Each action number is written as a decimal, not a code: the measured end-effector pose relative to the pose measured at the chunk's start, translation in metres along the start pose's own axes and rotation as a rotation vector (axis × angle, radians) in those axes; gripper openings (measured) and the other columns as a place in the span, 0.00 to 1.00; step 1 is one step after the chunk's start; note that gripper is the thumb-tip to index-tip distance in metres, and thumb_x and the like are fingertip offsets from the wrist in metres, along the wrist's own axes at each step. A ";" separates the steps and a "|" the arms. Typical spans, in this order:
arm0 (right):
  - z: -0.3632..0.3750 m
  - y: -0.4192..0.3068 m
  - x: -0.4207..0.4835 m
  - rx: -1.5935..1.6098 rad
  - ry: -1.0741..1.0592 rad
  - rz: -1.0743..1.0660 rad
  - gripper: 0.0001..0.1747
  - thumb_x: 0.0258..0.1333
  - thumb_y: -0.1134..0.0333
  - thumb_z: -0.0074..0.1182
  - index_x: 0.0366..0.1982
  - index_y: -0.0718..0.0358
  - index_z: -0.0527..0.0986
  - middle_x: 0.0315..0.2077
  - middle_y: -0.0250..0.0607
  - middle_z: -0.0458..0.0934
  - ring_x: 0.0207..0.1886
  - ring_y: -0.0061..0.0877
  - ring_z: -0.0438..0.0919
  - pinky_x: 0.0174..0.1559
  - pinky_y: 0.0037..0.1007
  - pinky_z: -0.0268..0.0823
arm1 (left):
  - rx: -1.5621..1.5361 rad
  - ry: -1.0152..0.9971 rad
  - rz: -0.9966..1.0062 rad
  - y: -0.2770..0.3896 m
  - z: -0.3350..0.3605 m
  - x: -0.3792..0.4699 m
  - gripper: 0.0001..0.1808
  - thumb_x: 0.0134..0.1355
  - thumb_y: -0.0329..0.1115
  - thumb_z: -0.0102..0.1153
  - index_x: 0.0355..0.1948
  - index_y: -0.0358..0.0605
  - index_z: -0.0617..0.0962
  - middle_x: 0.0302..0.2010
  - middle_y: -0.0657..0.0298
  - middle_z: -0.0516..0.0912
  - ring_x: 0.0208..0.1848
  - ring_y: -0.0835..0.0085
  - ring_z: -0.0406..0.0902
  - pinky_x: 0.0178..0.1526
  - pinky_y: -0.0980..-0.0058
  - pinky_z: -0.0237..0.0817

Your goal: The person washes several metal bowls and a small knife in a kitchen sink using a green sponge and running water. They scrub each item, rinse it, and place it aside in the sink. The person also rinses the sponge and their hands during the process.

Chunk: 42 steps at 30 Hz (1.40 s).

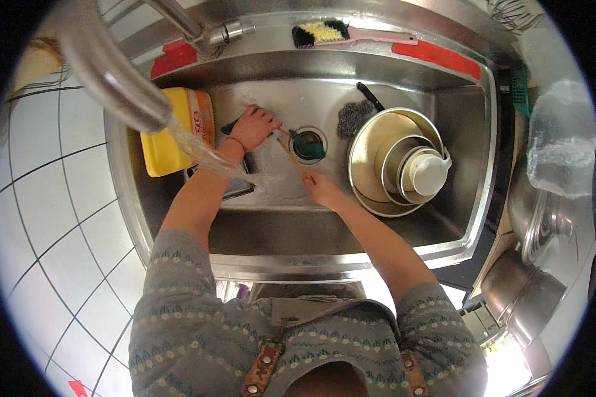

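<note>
Both hands are inside a stainless steel sink (273,233). My left hand (253,129) presses a green scouring pad (231,127) on the sink floor, the palm covering most of it. With its fingers, my right hand (323,189) grips one end of a thin, light-brown stick (293,158). The stick slants up towards my left fingertips, where its far end is partly hidden. Just right of the left hand, a dark green piece (309,146) lies over the drain (300,156). Below the left forearm lies a dark-edged flat object (238,187), partly covered.
Water runs from the faucet spout (124,84) across my left forearm. A yellow plastic tub (164,144) leans at left. Nested metal bowls (367,164) and a white cup (428,174) sit at right, beside steel wool (353,119). A brush (323,33) lies on the back ledge.
</note>
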State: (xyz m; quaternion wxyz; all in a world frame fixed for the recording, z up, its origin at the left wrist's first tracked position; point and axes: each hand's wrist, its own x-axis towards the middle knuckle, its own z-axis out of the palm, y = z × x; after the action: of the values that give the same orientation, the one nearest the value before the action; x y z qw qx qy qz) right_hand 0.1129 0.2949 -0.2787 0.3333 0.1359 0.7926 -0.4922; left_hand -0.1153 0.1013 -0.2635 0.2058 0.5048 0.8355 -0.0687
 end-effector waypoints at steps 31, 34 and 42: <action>0.001 -0.193 -0.013 0.333 0.317 -0.263 0.25 0.69 0.51 0.55 0.42 0.72 0.71 0.32 0.48 0.82 0.32 0.35 0.84 0.35 0.35 0.74 | -1.952 0.450 -0.438 0.150 -0.051 -0.156 0.22 0.79 0.55 0.40 0.47 0.45 0.73 0.32 0.71 0.69 0.31 0.80 0.64 0.33 0.79 0.61; -0.013 -0.188 -0.015 0.610 0.170 -0.144 0.19 0.72 0.57 0.50 0.42 0.70 0.72 0.31 0.48 0.82 0.32 0.34 0.84 0.35 0.35 0.74 | -1.844 0.385 -0.384 0.148 -0.039 -0.162 0.21 0.79 0.53 0.40 0.46 0.46 0.72 0.31 0.70 0.69 0.31 0.80 0.64 0.32 0.78 0.61; -0.020 -0.171 -0.026 -0.077 0.436 -0.471 0.14 0.69 0.62 0.53 0.47 0.65 0.75 0.32 0.50 0.84 0.33 0.34 0.84 0.36 0.37 0.75 | -1.917 0.398 -0.316 0.130 -0.002 -0.129 0.22 0.80 0.49 0.38 0.58 0.41 0.71 0.43 0.62 0.77 0.48 0.74 0.74 0.56 0.76 0.67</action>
State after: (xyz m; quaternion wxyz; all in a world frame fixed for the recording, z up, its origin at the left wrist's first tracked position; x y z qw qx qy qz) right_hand 0.0316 0.2333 -0.1375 0.0375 0.0382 0.8729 -0.4850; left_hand 0.0496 0.0591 -0.1961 0.3716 0.0100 0.6148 0.6956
